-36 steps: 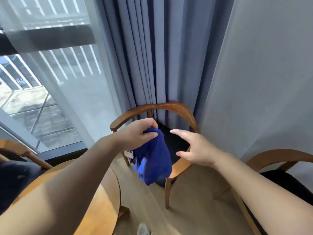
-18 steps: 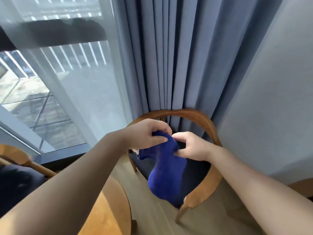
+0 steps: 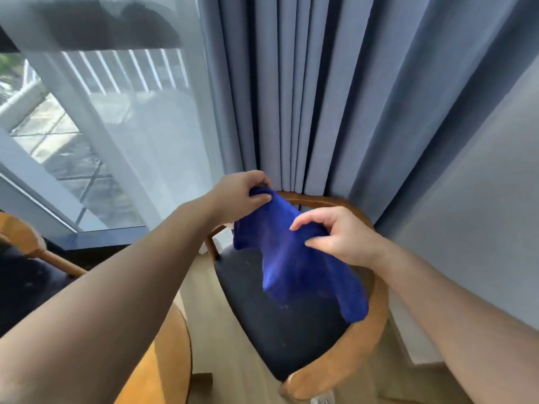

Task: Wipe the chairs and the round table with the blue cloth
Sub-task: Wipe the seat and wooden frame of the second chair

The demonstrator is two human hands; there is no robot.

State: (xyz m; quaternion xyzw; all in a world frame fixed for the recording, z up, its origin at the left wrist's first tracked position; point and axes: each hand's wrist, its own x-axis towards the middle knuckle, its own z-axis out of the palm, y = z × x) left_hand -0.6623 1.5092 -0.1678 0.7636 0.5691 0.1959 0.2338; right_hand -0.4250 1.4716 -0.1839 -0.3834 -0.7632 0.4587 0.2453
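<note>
The blue cloth (image 3: pixel 294 263) hangs spread between both hands above a wooden chair (image 3: pixel 379 310) with a curved back rail and a dark seat (image 3: pixel 280 333). My left hand (image 3: pixel 242 196) pinches the cloth's upper left corner. My right hand (image 3: pixel 335 234) grips its upper right edge between thumb and fingers. The cloth's lower end drapes down over the seat's right side. The round wooden table (image 3: pixel 166 365) shows at the bottom left, mostly hidden by my left forearm.
Blue-grey curtains (image 3: pixel 335 97) hang right behind the chair. A sheer curtain and window (image 3: pixel 96 135) fill the left. A second wooden chair (image 3: pixel 26 246) with a dark seat stands at the far left. Light wooden floor lies between table and chair.
My right hand has taken hold of the cloth and pulled it out to the right, spreading it. The view has moved closer over the chair.
</note>
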